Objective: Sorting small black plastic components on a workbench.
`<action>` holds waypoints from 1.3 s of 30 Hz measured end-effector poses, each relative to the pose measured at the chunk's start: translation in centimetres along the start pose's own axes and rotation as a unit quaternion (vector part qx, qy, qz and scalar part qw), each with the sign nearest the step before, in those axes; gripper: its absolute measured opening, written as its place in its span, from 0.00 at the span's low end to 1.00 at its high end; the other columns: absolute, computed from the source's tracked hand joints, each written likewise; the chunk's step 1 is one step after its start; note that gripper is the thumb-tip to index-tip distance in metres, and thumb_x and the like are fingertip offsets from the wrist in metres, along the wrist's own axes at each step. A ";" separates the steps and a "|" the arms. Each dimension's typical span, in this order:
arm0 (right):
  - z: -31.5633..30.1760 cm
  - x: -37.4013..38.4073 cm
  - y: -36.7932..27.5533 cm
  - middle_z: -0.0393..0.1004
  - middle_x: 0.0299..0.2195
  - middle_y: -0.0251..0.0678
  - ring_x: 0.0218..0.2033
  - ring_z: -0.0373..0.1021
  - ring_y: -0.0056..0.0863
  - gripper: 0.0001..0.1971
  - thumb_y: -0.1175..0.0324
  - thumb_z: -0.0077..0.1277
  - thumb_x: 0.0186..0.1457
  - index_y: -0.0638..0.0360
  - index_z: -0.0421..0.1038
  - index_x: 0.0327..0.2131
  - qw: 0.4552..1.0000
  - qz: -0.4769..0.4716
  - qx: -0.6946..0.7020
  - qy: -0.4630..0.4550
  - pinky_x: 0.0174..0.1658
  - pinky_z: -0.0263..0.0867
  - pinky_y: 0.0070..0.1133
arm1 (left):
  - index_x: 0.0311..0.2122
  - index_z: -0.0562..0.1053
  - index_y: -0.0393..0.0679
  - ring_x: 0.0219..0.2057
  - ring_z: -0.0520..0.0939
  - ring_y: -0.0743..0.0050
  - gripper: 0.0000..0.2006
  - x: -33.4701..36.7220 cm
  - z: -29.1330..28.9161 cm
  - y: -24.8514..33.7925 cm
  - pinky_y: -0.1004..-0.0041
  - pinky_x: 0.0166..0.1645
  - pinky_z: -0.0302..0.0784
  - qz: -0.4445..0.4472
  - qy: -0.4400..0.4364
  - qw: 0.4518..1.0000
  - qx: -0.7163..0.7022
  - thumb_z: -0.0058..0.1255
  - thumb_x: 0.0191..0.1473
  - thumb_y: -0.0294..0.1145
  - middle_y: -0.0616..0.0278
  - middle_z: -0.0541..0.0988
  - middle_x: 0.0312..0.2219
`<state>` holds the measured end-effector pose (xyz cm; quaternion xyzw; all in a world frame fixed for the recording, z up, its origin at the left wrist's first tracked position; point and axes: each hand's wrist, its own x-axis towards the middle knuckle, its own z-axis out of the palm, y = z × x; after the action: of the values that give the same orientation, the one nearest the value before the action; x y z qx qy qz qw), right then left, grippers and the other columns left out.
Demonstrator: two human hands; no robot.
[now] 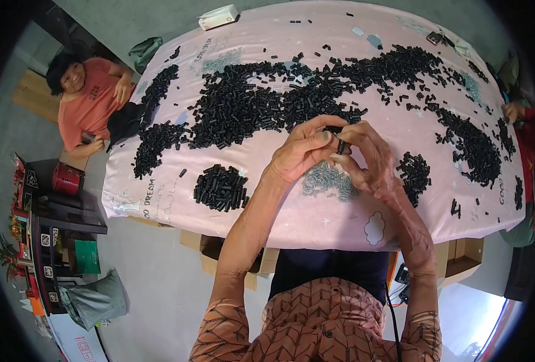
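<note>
My left hand [303, 151] and my right hand [370, 158] meet above the near middle of the pink cloth, fingertips pinched together. Between them is a small black cylindrical piece [341, 146], gripped by the right fingers. Another dark bit shows at the left fingertips, partly hidden by the fingers. Just below the hands lies a heap of small silvery metal parts [328, 184]. A round pile of black pieces [221, 188] sits left of my left forearm, and a smaller black pile [415, 178] is beside my right wrist.
Large drifts of black pieces [237, 108] cover the middle of the cloth-covered table [303, 226]. A white box [218, 17] stands at the far left edge. One person [89, 102] sits at the left; another person's hand [511, 112] shows at the right. Cardboard boxes [460, 256] are under the table.
</note>
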<state>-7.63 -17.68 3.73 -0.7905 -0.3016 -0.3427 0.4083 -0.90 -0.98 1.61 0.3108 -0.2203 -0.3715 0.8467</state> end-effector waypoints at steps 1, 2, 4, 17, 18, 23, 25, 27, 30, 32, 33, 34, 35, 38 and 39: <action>0.1 0.0 0.0 0.70 0.33 0.41 0.30 0.69 0.36 0.18 0.78 0.61 0.42 0.63 0.67 0.39 1.000 0.000 0.001 0.000 0.31 0.69 0.28 | 0.50 0.66 0.32 0.29 0.79 0.72 0.18 0.0 -0.1 0.1 0.73 0.38 0.80 0.009 0.007 1.000 0.012 0.50 0.55 0.25 0.59 0.74 0.27; 0.3 0.0 0.1 0.69 0.34 0.41 0.31 0.69 0.36 0.18 0.77 0.61 0.42 0.63 0.67 0.39 1.000 -0.001 -0.004 -0.002 0.31 0.69 0.28 | 0.50 0.66 0.31 0.30 0.80 0.71 0.18 -0.1 -0.1 0.1 0.73 0.39 0.80 0.018 0.013 0.999 0.023 0.50 0.54 0.24 0.58 0.75 0.28; 0.5 -0.1 0.2 0.69 0.35 0.41 0.32 0.69 0.36 0.19 0.77 0.61 0.42 0.63 0.67 0.39 1.000 -0.002 -0.011 -0.004 0.32 0.69 0.28 | 0.49 0.66 0.31 0.31 0.80 0.69 0.18 -0.1 0.5 0.2 0.73 0.39 0.79 0.014 0.027 0.999 0.028 0.50 0.53 0.22 0.56 0.76 0.29; 0.0 -0.4 1.1 0.70 0.40 0.44 0.33 0.70 0.34 0.24 0.72 0.63 0.43 0.62 0.66 0.45 1.000 0.003 0.016 -0.020 0.33 0.70 0.26 | 0.44 0.71 0.34 0.29 0.81 0.74 0.13 -0.6 0.9 0.8 0.78 0.34 0.77 0.034 0.097 0.987 0.126 0.52 0.51 0.20 0.56 0.79 0.30; 0.0 -0.5 1.5 0.70 0.40 0.45 0.33 0.70 0.33 0.24 0.72 0.62 0.44 0.62 0.66 0.46 1.000 0.006 0.018 -0.004 0.32 0.69 0.26 | 0.39 0.74 0.34 0.28 0.80 0.75 0.09 -0.9 1.1 0.7 0.79 0.33 0.77 0.042 0.131 0.972 0.190 0.52 0.51 0.20 0.58 0.79 0.29; -0.2 -0.8 2.3 0.71 0.40 0.44 0.29 0.69 0.27 0.22 0.73 0.61 0.46 0.62 0.66 0.46 1.000 0.000 -0.011 0.009 0.28 0.66 0.20 | 0.35 0.73 0.33 0.28 0.78 0.81 0.06 -5.0 2.9 0.1 0.82 0.33 0.74 0.092 0.242 0.923 0.286 0.51 0.49 0.16 0.60 0.78 0.27; 0.1 -0.7 2.0 0.72 0.39 0.42 0.27 0.68 0.25 0.21 0.73 0.60 0.47 0.62 0.67 0.46 1.000 0.003 -0.015 0.013 0.27 0.66 0.20 | 0.34 0.74 0.35 0.29 0.78 0.80 0.07 -8.1 3.9 0.6 0.80 0.36 0.76 0.163 0.285 0.851 0.410 0.51 0.49 0.15 0.61 0.79 0.28; 0.6 -0.9 2.2 0.72 0.39 0.43 0.26 0.67 0.25 0.20 0.74 0.60 0.47 0.62 0.67 0.45 1.000 0.011 0.000 0.010 0.27 0.66 0.19 | 0.33 0.75 0.36 0.30 0.78 0.82 0.06 -11.7 1.9 1.1 0.82 0.37 0.75 0.204 0.369 0.769 0.480 0.52 0.49 0.15 0.64 0.79 0.28; 0.7 -1.0 2.7 0.71 0.38 0.43 0.24 0.66 0.23 0.19 0.75 0.60 0.48 0.63 0.67 0.45 1.000 0.015 0.010 0.009 0.26 0.65 0.17 | 0.31 0.76 0.37 0.28 0.76 0.85 0.04 -15.5 0.5 3.0 0.83 0.35 0.72 0.267 0.466 0.686 0.491 0.55 0.48 0.18 0.66 0.79 0.27; 0.8 -0.9 2.8 0.71 0.38 0.43 0.23 0.65 0.22 0.19 0.76 0.59 0.48 0.63 0.67 0.44 1.000 0.010 0.021 0.010 0.26 0.65 0.17 | 0.31 0.76 0.36 0.28 0.77 0.83 0.04 -18.1 -0.2 4.2 0.82 0.35 0.73 0.256 0.516 0.627 0.525 0.56 0.48 0.17 0.65 0.79 0.27; 0.7 -0.9 2.8 0.71 0.38 0.43 0.23 0.65 0.20 0.18 0.78 0.59 0.48 0.63 0.68 0.44 0.999 0.027 0.022 0.011 0.26 0.64 0.16 | 0.31 0.76 0.36 0.28 0.77 0.83 0.04 -18.9 -0.5 4.4 0.82 0.36 0.72 0.262 0.524 0.618 0.524 0.56 0.47 0.17 0.65 0.79 0.27; 0.8 -0.8 2.7 0.71 0.37 0.42 0.23 0.64 0.19 0.17 0.80 0.58 0.48 0.64 0.68 0.44 0.999 0.045 0.023 0.012 0.26 0.64 0.16 | 0.31 0.76 0.36 0.28 0.76 0.81 0.05 -19.5 -0.8 4.4 0.80 0.36 0.72 0.258 0.533 0.619 0.517 0.56 0.47 0.17 0.64 0.78 0.28; 0.8 -0.7 2.4 0.70 0.37 0.41 0.23 0.63 0.17 0.16 0.82 0.57 0.49 0.64 0.69 0.43 0.998 0.052 0.043 0.017 0.26 0.63 0.15 | 0.31 0.76 0.36 0.28 0.76 0.81 0.05 -19.9 -1.0 4.2 0.80 0.36 0.72 0.258 0.536 0.616 0.517 0.56 0.47 0.17 0.64 0.78 0.28; 0.8 -0.8 2.6 0.70 0.37 0.41 0.23 0.62 0.17 0.15 0.84 0.55 0.49 0.65 0.69 0.42 0.997 0.060 0.046 0.005 0.27 0.62 0.14 | 0.30 0.74 0.35 0.28 0.75 0.77 0.05 -20.2 -1.0 3.5 0.78 0.34 0.72 0.246 0.505 0.563 0.606 0.56 0.45 0.16 0.62 0.77 0.29; 0.9 -1.0 2.7 0.70 0.37 0.41 0.23 0.62 0.17 0.15 0.84 0.55 0.49 0.65 0.69 0.42 0.997 0.059 0.047 0.003 0.27 0.62 0.14 | 0.30 0.74 0.35 0.28 0.75 0.77 0.05 -20.1 -1.0 3.2 0.78 0.34 0.72 0.246 0.507 0.563 0.605 0.56 0.45 0.16 0.62 0.77 0.29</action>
<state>-5.94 -18.44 1.39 -0.7859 -0.2688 -0.3062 0.4652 -11.32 16.51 0.29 0.8213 0.0037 0.2900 0.4913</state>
